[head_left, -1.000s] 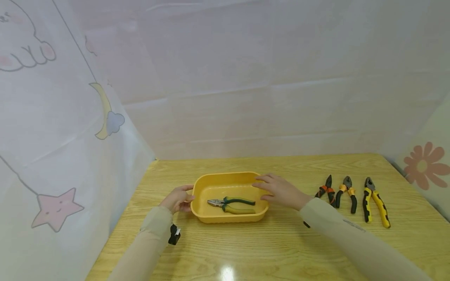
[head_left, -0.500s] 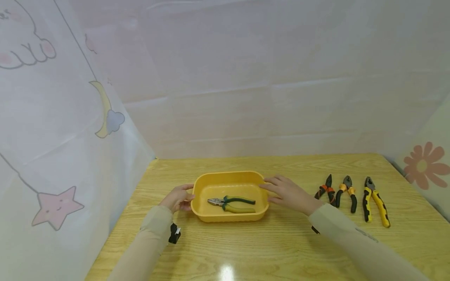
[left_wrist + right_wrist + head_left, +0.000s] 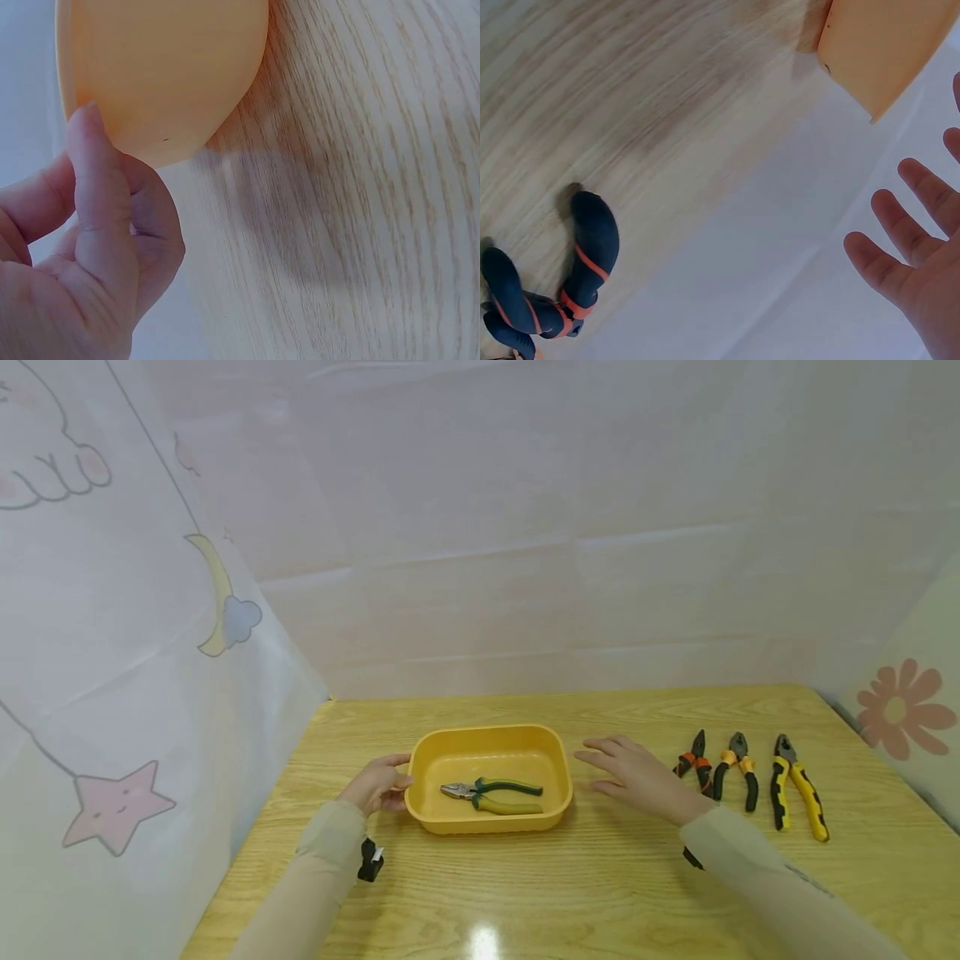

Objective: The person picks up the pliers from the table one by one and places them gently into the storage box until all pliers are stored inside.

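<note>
A yellow plastic basin [image 3: 491, 827] sits on the wooden table. Inside it lies one pair of combination pliers [image 3: 508, 809] with green and yellow handles, its metal nose pointing left. My left hand [image 3: 377, 785] grips the basin's left end. In the left wrist view the thumb [image 3: 94, 161] lies over the rim, while the other fingers are partly hidden behind it. My right hand [image 3: 637, 777] hovers just off the basin's right end, fingers spread and holding nothing. The right wrist view also has a gap between those fingers [image 3: 922, 244] and the basin [image 3: 889, 49].
To the right lie black-and-red pliers [image 3: 703, 768], partly behind the right arm, then pliers with orange and black handles [image 3: 751, 792], then larger yellow-and-black pliers [image 3: 781, 797]. A pale printed cloth [image 3: 465, 543] hangs behind the wooden table [image 3: 450, 893].
My right hand has drawn back to the right, from over the basin's right rim to clear of it. The left hand keeps its grip, and the basin and pliers stay put.
</note>
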Demonstrator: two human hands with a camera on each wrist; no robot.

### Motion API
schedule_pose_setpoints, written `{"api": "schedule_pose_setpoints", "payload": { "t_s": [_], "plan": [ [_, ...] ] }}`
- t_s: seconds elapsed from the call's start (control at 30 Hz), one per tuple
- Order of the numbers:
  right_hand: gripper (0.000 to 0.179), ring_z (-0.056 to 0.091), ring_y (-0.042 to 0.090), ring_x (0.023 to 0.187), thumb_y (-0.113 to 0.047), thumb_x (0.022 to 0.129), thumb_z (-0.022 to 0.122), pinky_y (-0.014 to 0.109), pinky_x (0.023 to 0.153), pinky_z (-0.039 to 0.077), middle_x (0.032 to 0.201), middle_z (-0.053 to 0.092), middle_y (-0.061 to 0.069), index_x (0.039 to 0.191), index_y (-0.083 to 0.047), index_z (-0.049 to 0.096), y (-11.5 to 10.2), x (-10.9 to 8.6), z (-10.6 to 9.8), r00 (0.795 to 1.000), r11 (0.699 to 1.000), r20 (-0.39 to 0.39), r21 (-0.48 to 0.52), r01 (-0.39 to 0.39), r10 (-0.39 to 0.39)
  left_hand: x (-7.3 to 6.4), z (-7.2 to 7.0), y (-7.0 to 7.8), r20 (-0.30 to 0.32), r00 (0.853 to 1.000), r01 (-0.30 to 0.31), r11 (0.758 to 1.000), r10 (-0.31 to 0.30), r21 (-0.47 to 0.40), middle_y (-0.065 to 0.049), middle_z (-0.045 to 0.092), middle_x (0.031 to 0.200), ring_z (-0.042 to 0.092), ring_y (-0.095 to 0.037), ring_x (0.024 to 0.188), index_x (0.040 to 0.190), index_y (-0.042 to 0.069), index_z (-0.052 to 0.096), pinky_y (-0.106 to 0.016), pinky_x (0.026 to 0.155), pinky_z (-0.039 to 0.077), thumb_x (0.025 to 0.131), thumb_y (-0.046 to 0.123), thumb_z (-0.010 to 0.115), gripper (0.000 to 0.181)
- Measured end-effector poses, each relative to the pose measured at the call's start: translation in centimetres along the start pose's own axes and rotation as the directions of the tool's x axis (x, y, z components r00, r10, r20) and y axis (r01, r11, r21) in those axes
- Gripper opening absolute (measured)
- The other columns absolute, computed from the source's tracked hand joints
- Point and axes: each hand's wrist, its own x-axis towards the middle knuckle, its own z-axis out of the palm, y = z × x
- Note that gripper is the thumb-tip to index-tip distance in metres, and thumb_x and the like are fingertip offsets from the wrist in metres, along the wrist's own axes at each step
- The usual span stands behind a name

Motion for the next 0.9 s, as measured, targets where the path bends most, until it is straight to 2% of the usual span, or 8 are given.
{"api": "schedule_pose_setpoints", "payload": {
  "t_s": [0.4,0.63,0.9],
  "plan": [
    [0.05,0.053,0.039,0.113,-0.016,0.086,0.073,0.056,0.09,0.046,0.128,0.056,0.021,0.132,-0.002,0.059,0.5,-1.2,0.2,0.999,1.0,-0.04,0.003,0.017,-0.017,0.0,-0.1,-0.1,0.009,1.0,-0.015,1.0,0.015,-0.006,-0.016,0.06,0.092,0.054,-0.017,0.063,0.148,0.004,0.039,-0.024,0.051,0.051,0.098,-0.001,0.052,0.052],
    [0.05,0.051,0.041,0.114,-0.014,0.087,0.073,0.058,0.09,0.046,0.129,0.055,0.023,0.133,-0.001,0.058,0.9,-2.1,0.8,0.999,0.998,-0.022,0.037,-0.04,0.041,0.1,-0.2,-0.2,0.011,1.0,-0.004,1.0,0.004,-0.003,-0.016,0.059,0.092,0.054,-0.016,0.062,0.148,0.003,0.038,-0.023,0.049,0.05,0.098,-0.002,0.051,0.052],
    [0.05,0.05,0.042,0.114,-0.015,0.086,0.074,0.059,0.09,0.045,0.129,0.054,0.025,0.131,0.0,0.059,0.9,-2.9,0.7,0.994,0.994,-0.039,0.031,-0.105,0.106,0.2,-0.1,-0.2,0.012,1.0,-0.003,1.0,0.003,-0.003,-0.016,0.06,0.092,0.055,-0.016,0.062,0.149,0.004,0.038,-0.023,0.049,0.05,0.098,-0.002,0.052,0.053]
  ]
}}
